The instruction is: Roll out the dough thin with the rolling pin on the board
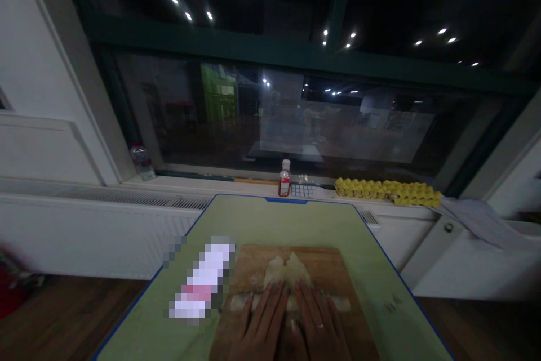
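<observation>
Rolling step: you are pressing both flat, spread hands, left hand (258, 327) and right hand (320, 324), on the rolling pin (343, 304) over dough (286, 268); next, push it forward across the wooden board (253, 265).

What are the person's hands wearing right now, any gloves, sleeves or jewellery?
Both hands are bare, with no gloves. The right hand wears a thin ring on one finger. The left hand shows no ring or jewellery. No sleeve shows on either, as the wrists are cut off by the bottom edge of the dim picture.
</observation>
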`<action>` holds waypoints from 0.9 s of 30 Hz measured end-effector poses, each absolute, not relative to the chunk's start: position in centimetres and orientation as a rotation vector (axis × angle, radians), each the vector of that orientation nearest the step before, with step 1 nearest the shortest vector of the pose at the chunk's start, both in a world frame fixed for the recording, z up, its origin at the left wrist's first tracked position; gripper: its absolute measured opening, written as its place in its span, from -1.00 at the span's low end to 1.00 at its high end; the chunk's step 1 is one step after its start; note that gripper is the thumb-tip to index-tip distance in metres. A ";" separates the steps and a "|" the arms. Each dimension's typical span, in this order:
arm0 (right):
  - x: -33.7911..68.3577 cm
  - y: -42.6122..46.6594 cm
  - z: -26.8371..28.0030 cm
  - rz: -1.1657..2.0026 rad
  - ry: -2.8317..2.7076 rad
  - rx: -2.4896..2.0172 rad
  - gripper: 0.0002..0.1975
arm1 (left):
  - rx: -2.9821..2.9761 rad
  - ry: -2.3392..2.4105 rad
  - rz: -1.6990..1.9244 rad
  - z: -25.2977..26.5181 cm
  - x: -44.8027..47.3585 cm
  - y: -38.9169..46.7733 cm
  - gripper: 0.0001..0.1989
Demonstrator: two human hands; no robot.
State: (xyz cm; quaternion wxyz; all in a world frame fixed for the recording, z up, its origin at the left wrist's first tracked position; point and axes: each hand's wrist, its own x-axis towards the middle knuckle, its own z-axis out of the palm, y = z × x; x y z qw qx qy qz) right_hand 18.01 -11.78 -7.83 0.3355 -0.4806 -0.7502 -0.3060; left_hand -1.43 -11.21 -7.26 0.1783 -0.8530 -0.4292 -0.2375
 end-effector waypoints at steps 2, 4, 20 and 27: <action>17.6 -11.3 -7.0 -0.705 -1.965 -1.288 -0.42 | -2.468 -1.176 -0.657 -6.0 -1.3 -10.6 -0.19; 17.1 -10.4 -6.0 -0.591 -1.945 -1.370 -0.52 | -2.483 -1.223 -0.666 -4.5 -0.9 -9.6 -0.24; 17.1 -11.6 -7.4 -0.684 -1.956 -1.314 -0.33 | -2.415 -1.181 -0.696 -6.3 -1.1 -10.8 -0.18; 17.0 -11.8 -7.3 -0.575 -1.935 -1.363 -0.38 | -2.483 -1.171 -0.691 -6.0 -1.4 -10.8 -0.13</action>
